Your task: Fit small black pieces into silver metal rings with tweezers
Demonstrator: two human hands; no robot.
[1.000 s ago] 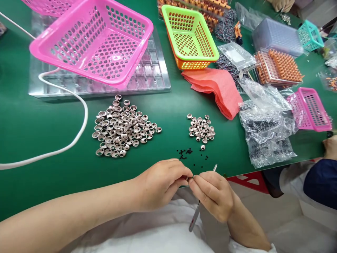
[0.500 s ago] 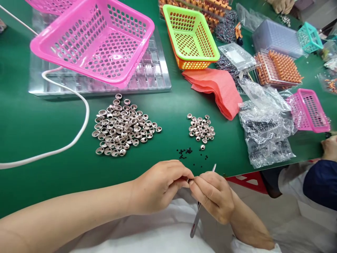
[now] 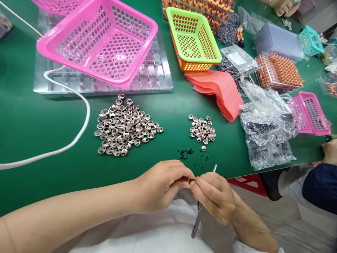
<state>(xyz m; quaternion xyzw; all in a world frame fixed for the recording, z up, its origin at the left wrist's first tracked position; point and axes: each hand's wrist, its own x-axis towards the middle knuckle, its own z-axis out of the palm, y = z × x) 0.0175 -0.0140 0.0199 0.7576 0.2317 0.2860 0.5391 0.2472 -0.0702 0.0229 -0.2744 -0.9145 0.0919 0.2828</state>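
On our green table [image 3: 173,112] lie two heaps of metal rings [image 3: 128,128] and scattered black dots [image 3: 189,151]. At its near edge, our left hand [image 3: 161,186] holds a tiny metal piece [image 3: 191,181] in a pinched grip; our right hand [image 3: 217,196] touches it too, its grip curled around tweezers [image 3: 195,222].

Small part [image 3: 191,181] mostly covered by fingertips of left hand [image 3: 160,186] and right hand [image 3: 216,196]; exact shape can't tell. Tweezers [image 3: 196,223]: middle hidden behind right hand, both ends visible. Black bits [image 3: 189,151] too small to identify. Big pink basket [image 3: 79,72] cut by top edge, covers much of tray [image 3: 165,79]. Orange basket [image 3: 196,66] mostly hidden under green basket [image 3: 214,59]. White cord [image 3: 86,116] runs off left edge. Contents of plastic bags [image 3: 271,130] unclear. Co-worker's hand [image 3: 331,151] cut by right edge. Object [image 3: 4,26] at left edge cut, blurry.
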